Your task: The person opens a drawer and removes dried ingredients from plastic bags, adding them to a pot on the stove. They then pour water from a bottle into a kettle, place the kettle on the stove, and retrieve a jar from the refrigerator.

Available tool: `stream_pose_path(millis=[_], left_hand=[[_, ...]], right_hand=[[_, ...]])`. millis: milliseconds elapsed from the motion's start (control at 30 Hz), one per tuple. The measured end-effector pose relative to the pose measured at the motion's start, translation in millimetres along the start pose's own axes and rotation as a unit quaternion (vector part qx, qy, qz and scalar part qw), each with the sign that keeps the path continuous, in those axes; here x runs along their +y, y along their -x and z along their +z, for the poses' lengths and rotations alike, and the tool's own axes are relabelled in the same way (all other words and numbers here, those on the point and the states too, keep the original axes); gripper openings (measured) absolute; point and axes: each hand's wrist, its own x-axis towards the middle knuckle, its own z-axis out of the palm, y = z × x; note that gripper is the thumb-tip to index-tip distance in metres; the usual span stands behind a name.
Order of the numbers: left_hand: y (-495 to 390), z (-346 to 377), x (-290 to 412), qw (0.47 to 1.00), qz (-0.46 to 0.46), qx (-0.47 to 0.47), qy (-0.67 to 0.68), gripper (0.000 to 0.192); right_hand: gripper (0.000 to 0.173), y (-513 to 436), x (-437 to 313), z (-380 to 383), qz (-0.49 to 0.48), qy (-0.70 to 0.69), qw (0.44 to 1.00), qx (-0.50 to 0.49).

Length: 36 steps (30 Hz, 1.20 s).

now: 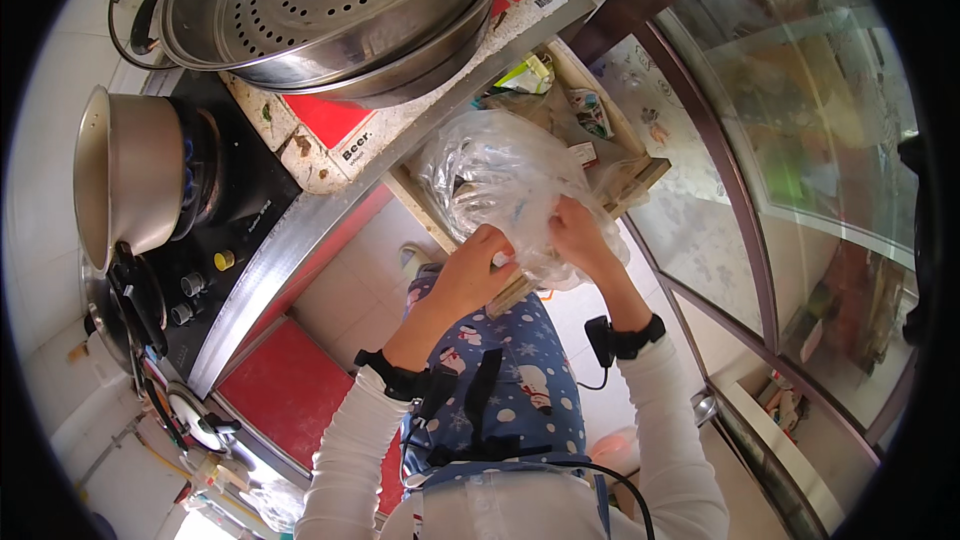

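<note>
A bulky clear plastic bag [510, 172] rests in an open drawer [427, 202] below the counter; its contents are hard to make out through the crinkled film. My left hand [480, 262] pinches the near left edge of the bag, thumb and fingers closed on the plastic. To its right, my right hand [577, 236] grips the bag's near side with bent fingers. Behind the bag, a green and white packet [529, 75] and other small packages lie in the drawer.
A large steel steamer pot [337, 22] stands on the counter [322, 165]. At left, a saucepan [142, 172] sits over a lit burner on a black gas hob [247, 187]. Glass-paned sliding doors [720, 120] stand at right. Red panels front the cabinet below the counter.
</note>
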Motion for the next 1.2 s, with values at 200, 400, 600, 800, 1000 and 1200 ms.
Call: stream_pose_path(millis=[200, 400, 600, 800, 1000, 1200], left_hand=[[12.3, -0.3, -6.0, 0.98, -0.082, -0.168, -0.071, 0.024], [-4.2, -11.4, -14.4, 0.896, -0.294, -0.015, 0.334, 0.049], [2.5, -23.6, -8.7, 0.81, -0.257, 0.012, 0.526, 0.047], [23.7, -39.5, -24.8, 0.783, -0.242, 0.172, 0.546, 0.034], [33.2, -50.8, -54.0, 0.826, -0.242, 0.239, 0.449, 0.034], [51.4, -47.7, -70.5, 0.777, -0.249, 0.241, 0.526, 0.046]], right_hand=[[0.03, 8.0, -28.1, -0.9, -0.009, -0.158, 0.987, 0.013], [0.024, 18.2, -45.4, -10.0, 0.042, -0.233, 0.965, -0.108], [0.03, 46.0, -86.5, 1.7, -0.221, 0.109, 0.965, -0.094], [0.048, 61.9, -112.9, 23.8, -0.266, 0.128, 0.943, -0.155], [0.028, 53.1, -83.9, 13.6, -0.327, -0.057, 0.941, -0.062], [0.033, -30.9, 1.6, 34.0, 0.02, 0.023, 0.988, 0.153]])
